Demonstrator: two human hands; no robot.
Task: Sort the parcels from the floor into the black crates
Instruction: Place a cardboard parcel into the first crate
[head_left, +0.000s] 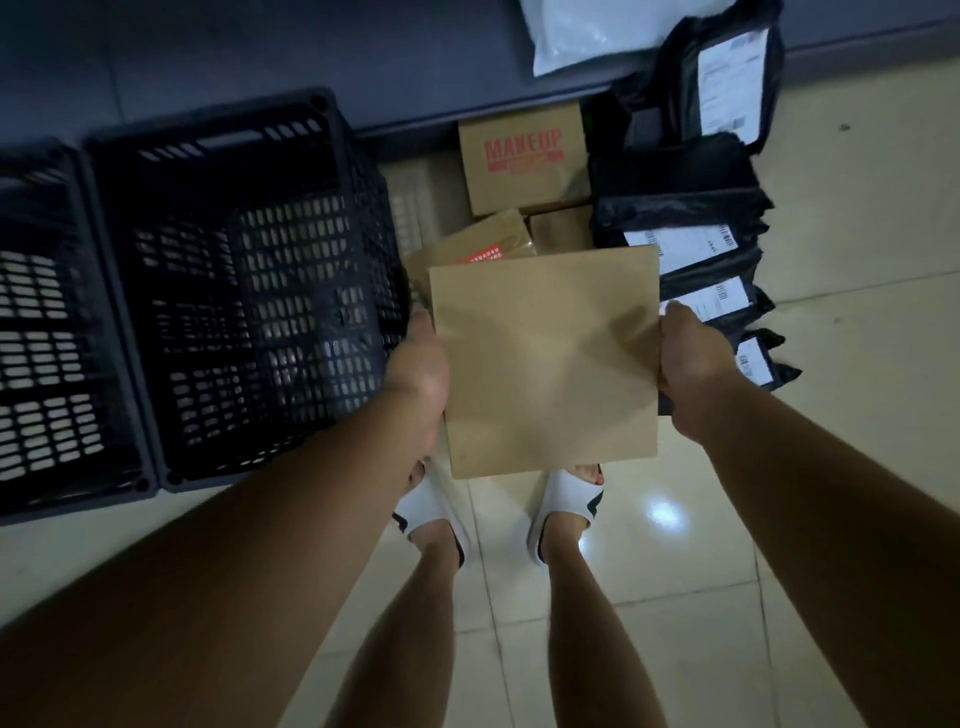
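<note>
At the centre of the frame, a flat brown parcel (545, 364) is held in the air above the person's feet, face up and roughly level. The left hand (421, 374) grips its left edge and the right hand (691, 364) its right edge, each closed on the cardboard with the fingers tucked underneath and out of sight.

The sorting looks barely begun. To the left, two black crates (244, 291) stand side by side on the tiled floor (701, 545), and the nearer one shows only pale tile through its slotted bottom; the farther crate (47, 332), cut by the frame edge, also appears empty, though part of it is out of view. The held parcel sits just right of the nearer crate's rim, so the likely step in hand is carrying it across.

Still on the floor in the upper middle are at least three brown boxes, one printed MAKEUP (522, 156), with two more (493, 239) in front of it partly hidden by the held parcel. At upper right lies a row of black mailer bags (685, 218) with white labels; about five can be counted, though overlaps make the number uncertain. One white mailer (587, 31) rests on the dark ledge (260, 52) along the top.
</note>
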